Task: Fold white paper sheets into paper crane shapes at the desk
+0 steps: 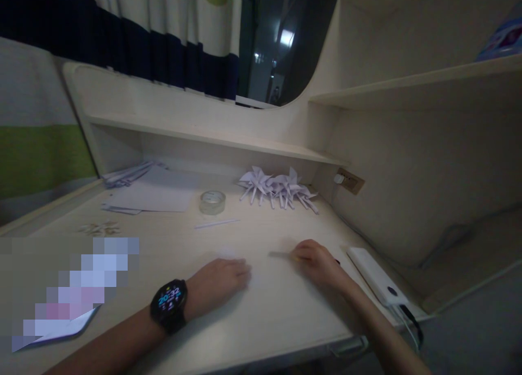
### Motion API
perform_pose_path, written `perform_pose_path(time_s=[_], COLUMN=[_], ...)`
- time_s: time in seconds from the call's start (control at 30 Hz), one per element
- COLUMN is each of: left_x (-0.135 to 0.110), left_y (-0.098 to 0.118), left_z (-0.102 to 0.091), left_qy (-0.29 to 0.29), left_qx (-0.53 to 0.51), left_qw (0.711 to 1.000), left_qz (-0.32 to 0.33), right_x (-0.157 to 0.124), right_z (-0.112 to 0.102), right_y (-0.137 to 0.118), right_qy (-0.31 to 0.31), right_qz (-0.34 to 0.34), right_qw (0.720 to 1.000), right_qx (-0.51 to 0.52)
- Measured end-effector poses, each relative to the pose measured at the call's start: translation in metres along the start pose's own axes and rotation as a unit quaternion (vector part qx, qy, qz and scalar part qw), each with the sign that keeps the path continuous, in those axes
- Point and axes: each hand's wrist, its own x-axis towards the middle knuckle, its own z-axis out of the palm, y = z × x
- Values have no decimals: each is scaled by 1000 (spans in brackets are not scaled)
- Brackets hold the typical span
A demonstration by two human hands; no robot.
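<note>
My left hand [226,277], with a black smartwatch [169,304] on the wrist, lies palm down on the desk with its fingers stretched out. A faint white patch [227,252] shows just beyond its fingers, perhaps paper; the edges blend into the desk. To the right, my right hand [318,261] is closed around a knife [279,254]. Its blurred grey blade points left toward my left fingers, and a dark end shows behind the hand. A thin rolled paper stick [217,223] rests beyond my left hand, in front of a roll of clear tape [212,202].
Several white paper pinwheels [277,187] stand at the back right. Paper sheets [159,187] are stacked at the back left, near a small pile of pale bits [100,228]. A white power bank [377,274] with cables lies right; a pixelated flat object [77,323] lies left.
</note>
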Motion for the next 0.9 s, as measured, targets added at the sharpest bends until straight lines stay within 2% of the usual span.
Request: perform_pose_path(time_s=[0.13,0.23,0.37,0.5,0.63,0.8,0.9], left_x=[0,-1,-4,-5,-6,-2,2], left_y=[4,5,5,5,3,3,5], left_z=[5,12,18,19,19,12,2], left_qy=[-10,-8,-20,-36,-36,14,-3], left_qx=[17,37,86,123,124,81,75], left_qw=[1000,999,996,991,991,994,992], left_qz=[-13,-21,-22,-26,-41,-78,-103], right_x=[3,7,13,17,18,22,27], right_z=[20,38,55,63,64,62,59], right_y=[-39,-56,-55,-48,-47,-51,-54], right_qy=[-26,-38,-34,-24,-3,29,59], right_qz=[-81,-101,-98,-95,-98,-86,-99], right_qw=[996,994,994,994,995,995,993], right_qx=[18,-2,-34,-40,-29,-30,-6])
